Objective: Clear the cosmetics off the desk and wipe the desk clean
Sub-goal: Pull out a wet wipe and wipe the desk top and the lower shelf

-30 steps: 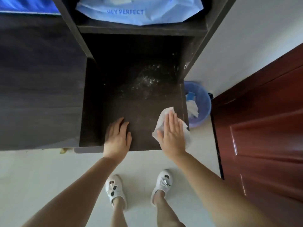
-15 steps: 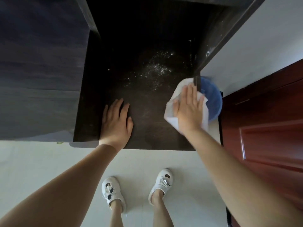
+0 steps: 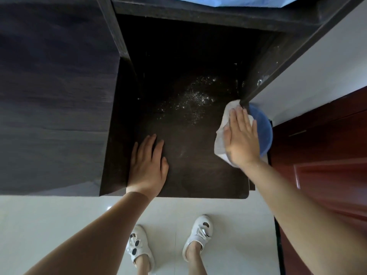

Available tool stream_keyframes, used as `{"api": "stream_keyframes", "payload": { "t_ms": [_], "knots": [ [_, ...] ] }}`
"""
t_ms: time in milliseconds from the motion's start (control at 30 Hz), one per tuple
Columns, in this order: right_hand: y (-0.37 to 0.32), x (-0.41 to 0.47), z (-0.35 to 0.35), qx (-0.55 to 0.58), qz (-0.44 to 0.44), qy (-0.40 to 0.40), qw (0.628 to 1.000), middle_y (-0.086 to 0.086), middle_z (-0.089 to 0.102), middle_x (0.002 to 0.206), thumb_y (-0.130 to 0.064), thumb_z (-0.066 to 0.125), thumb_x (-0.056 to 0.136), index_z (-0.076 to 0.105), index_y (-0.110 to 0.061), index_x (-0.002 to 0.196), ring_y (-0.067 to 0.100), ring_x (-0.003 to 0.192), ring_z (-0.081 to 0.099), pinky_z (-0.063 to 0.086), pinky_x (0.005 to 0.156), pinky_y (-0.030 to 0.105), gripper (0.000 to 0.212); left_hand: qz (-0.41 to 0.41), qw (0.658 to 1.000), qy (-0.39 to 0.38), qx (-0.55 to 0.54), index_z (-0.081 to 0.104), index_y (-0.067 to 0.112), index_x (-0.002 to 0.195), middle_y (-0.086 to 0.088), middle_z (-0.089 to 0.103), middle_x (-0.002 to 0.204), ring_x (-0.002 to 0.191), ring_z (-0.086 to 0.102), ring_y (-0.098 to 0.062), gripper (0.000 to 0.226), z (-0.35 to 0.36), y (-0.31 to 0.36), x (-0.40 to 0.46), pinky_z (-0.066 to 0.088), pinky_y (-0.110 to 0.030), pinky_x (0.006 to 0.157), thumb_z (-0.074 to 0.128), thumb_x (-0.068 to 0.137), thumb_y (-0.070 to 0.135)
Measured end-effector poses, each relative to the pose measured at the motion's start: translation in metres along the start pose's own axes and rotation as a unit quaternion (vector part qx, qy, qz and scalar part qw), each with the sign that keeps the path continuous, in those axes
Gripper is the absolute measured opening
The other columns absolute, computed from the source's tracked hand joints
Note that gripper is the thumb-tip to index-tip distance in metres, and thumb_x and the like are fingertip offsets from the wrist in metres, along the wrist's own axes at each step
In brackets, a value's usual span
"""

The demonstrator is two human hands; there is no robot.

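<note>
The dark brown desk top (image 3: pixel 194 171) fills the middle of the head view. White powder specks (image 3: pixel 190 100) lie scattered across its far centre. My right hand (image 3: pixel 241 138) lies flat, fingers together, pressing a white wipe (image 3: pixel 222 133) onto the desk's right edge. My left hand (image 3: pixel 148 165) rests flat on the desk near its front left, fingers slightly apart, holding nothing. No cosmetics are visible on the surface.
A blue bin (image 3: pixel 262 130) stands on the floor just right of the desk, behind my right hand. A dark cabinet side (image 3: pixel 55 96) rises at left, a shelf (image 3: pixel 198 10) above. A red-brown door (image 3: pixel 321 155) is at right. My white shoes (image 3: pixel 198 233) stand on pale floor.
My right hand has slid the wipe from the desk's front right corner away along the right edge. My left hand has stayed put; the camera has tilted.
</note>
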State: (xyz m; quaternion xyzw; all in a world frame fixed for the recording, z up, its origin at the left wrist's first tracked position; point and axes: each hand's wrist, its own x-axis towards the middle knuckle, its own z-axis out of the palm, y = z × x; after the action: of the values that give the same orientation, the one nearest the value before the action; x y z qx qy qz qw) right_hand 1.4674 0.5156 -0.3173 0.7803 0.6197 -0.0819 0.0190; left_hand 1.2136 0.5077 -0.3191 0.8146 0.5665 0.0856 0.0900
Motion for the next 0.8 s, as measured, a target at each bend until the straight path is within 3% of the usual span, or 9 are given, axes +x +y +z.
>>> {"api": "stream_keyframes", "payload": {
  "t_ms": [67,200,300,367,467,600,667,800],
  "knots": [
    [-0.019,-0.037,0.009,-0.025,-0.042,0.011,0.999,0.010,0.014,0.156,-0.038,0.003,0.096,0.013,-0.008,0.146,0.024,0.144,0.011,0.008,0.116,0.046,0.059,-0.001,1.000,-0.003,-0.001,0.049,0.003,0.123,-0.021,0.052,0.130,0.124,0.030,-0.027,0.046,-0.001,0.000,0.000,0.012,-0.040,0.108,0.031,0.086,0.025],
    [-0.014,-0.071,0.008,-0.055,-0.214,-0.011,0.975,0.009,0.019,0.153,-0.039,0.003,0.100,0.017,-0.012,0.145,0.027,0.141,0.022,0.024,0.113,0.050,0.054,-0.008,1.000,-0.011,0.007,0.047,0.005,0.124,-0.020,0.051,0.131,0.125,0.029,-0.026,0.046,0.000,0.001,0.001,0.014,-0.042,0.111,0.031,0.086,0.026],
    [-0.007,-0.063,0.000,-0.025,-0.110,0.030,0.993,0.014,0.025,0.152,-0.036,0.016,0.100,0.025,-0.013,0.144,0.031,0.141,0.023,0.022,0.112,0.051,0.051,-0.007,1.000,-0.009,0.000,0.048,0.004,0.123,-0.020,0.051,0.131,0.125,0.030,-0.026,0.046,0.001,0.000,0.001,0.013,-0.041,0.109,0.032,0.085,0.025],
    [-0.019,-0.075,0.006,0.003,-0.045,0.009,0.999,0.017,0.030,0.150,-0.034,0.015,0.099,0.029,-0.010,0.142,0.032,0.139,0.027,0.027,0.111,0.052,0.051,-0.007,1.000,-0.008,0.003,0.048,0.004,0.123,-0.021,0.052,0.130,0.125,0.031,-0.027,0.046,0.000,0.000,0.000,0.014,-0.042,0.109,0.032,0.086,0.025],
    [-0.038,-0.087,0.016,-0.002,-0.071,-0.026,0.997,0.015,0.032,0.150,-0.037,0.004,0.099,0.026,-0.008,0.142,0.029,0.139,0.027,0.022,0.112,0.047,0.057,-0.009,1.000,-0.010,0.001,0.050,0.004,0.122,-0.021,0.053,0.129,0.124,0.032,-0.027,0.045,0.000,0.001,0.001,0.016,-0.043,0.108,0.033,0.085,0.024],
    [-0.047,0.006,0.001,0.007,-0.146,-0.018,0.989,0.008,0.012,0.156,-0.043,0.002,0.097,0.007,-0.010,0.147,0.023,0.145,0.007,0.003,0.118,0.039,0.060,-0.009,1.000,-0.011,0.005,0.051,0.005,0.121,-0.020,0.054,0.129,0.123,0.033,-0.027,0.046,0.000,0.000,0.001,0.019,-0.044,0.108,0.034,0.084,0.024],
    [-0.044,0.067,-0.007,0.032,-0.084,0.003,0.996,0.008,0.004,0.158,-0.039,0.010,0.098,0.003,-0.010,0.147,0.020,0.146,0.000,0.000,0.119,0.038,0.057,-0.009,1.000,-0.008,0.008,0.050,0.005,0.122,-0.020,0.054,0.129,0.124,0.033,-0.027,0.045,0.001,0.000,0.001,0.019,-0.044,0.108,0.034,0.084,0.025],
    [-0.048,0.142,-0.017,0.086,0.099,0.029,0.991,0.015,0.005,0.158,-0.027,0.019,0.100,0.004,-0.001,0.146,0.023,0.146,0.001,0.003,0.120,0.039,0.056,-0.006,1.000,0.003,0.003,0.049,0.006,0.122,-0.019,0.053,0.129,0.124,0.034,-0.027,0.045,0.002,0.000,0.001,0.019,-0.044,0.108,0.034,0.084,0.024]
  ]
}}
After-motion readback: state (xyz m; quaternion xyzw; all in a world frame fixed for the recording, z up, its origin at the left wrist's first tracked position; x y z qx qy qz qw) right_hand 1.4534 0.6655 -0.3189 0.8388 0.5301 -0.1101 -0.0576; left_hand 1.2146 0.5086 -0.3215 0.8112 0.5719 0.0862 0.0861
